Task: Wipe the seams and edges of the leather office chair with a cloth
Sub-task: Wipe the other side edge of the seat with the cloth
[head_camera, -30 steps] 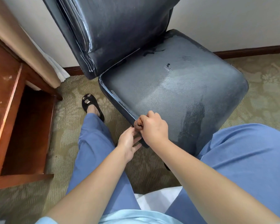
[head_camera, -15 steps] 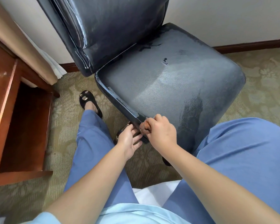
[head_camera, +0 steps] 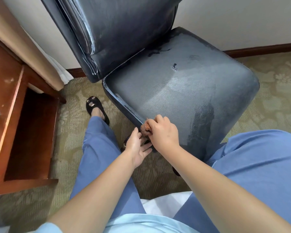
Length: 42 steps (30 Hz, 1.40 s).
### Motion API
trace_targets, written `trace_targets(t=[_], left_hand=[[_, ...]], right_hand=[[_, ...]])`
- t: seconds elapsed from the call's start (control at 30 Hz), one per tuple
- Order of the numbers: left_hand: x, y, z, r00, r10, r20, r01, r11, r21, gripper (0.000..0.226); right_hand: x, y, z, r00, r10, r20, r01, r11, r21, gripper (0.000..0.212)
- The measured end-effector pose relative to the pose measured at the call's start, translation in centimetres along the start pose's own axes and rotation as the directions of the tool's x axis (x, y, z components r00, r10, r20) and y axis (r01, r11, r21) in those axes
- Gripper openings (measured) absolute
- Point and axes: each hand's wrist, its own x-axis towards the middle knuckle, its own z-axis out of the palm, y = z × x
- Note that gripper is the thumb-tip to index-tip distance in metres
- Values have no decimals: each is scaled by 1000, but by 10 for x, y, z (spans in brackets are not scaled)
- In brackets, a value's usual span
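Right hand (head_camera: pixel 164 132) slid cloth (head_camera: pixel 144 128) back along chair (head_camera: pixel 183 91) edge, beside desk (head_camera: pixel 5 105).

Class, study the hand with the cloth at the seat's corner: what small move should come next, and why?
Probably slide the right hand, which grips the bunched orange cloth, along the seat's left edge seam toward the backrest. The cloth sits at the near corner of the chair, and that seam stretches ahead, scuffed pale. The left hand rests open under the corner, steadying it.
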Motion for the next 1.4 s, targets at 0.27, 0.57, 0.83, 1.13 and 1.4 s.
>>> trace_targets(t=[0.27,0.57,0.83,1.13,1.4], left_hand=[[-12,-6,15,997,-46,61,54,988,-145,61],[-18,-27,32,983,-149,104,153,988,-28,50],[-20,-25,52,986,-139,91,144,988,-51,56],[-31,-35,53,998,-59,23,51,962,268,40],[-22,-26,34,991,119,-69,-97,961,259,38]], right_hand=[[-10,14,-4,999,38,-20,-37,997,70,33],[-30,47,-9,996,75,-38,-72,994,77,33],[-42,71,-12,990,119,-82,-119,993,7,39],[-55,82,-13,966,258,-34,-255,964,73,46],[-46,60,-20,970,217,110,-228,969,99,37]])
